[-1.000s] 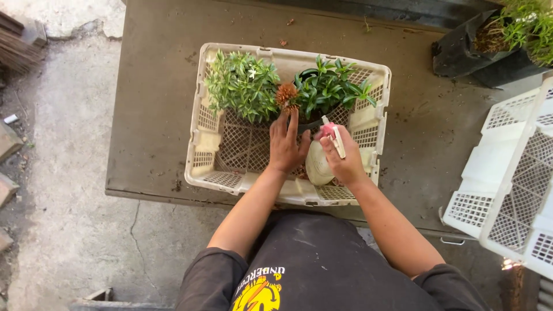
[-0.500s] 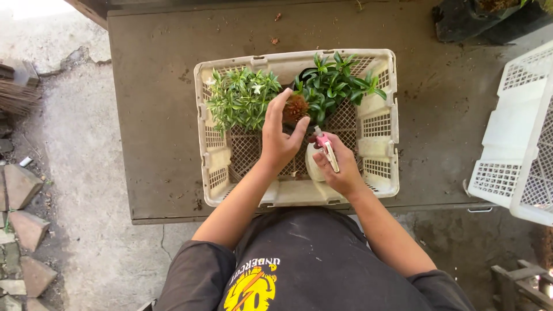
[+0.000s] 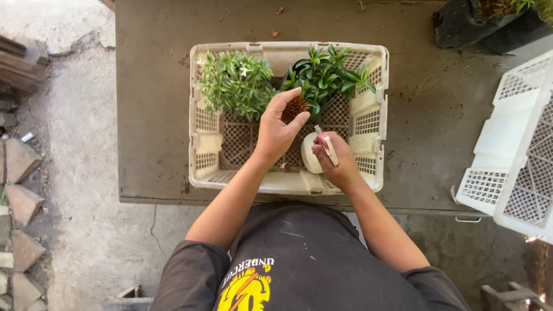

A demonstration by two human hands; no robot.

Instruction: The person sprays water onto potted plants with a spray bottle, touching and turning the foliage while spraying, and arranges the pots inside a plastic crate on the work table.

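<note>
Head view: The left hand (image 3: 278, 131) is closed around a spiky brown seed head (image 3: 295, 107), fingers curled over its top and thumb beneath, above the middle of the cream plastic crate (image 3: 199, 144). The right hand (image 3: 337, 158) grips a white spray bottle (image 3: 311, 153) with a pink trigger, held over the crate's near-right area. Two leafy green plants (image 3: 236, 83) fill the crate's far half. The crate sits on the dark table (image 3: 150, 103), centred near its front edge. A second white crate (image 3: 512, 155) overlaps the table's right edge.

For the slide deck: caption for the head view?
Left hand holds a spiky brown flower head over a plastic crate; right hand grips a spray bottle.
</note>
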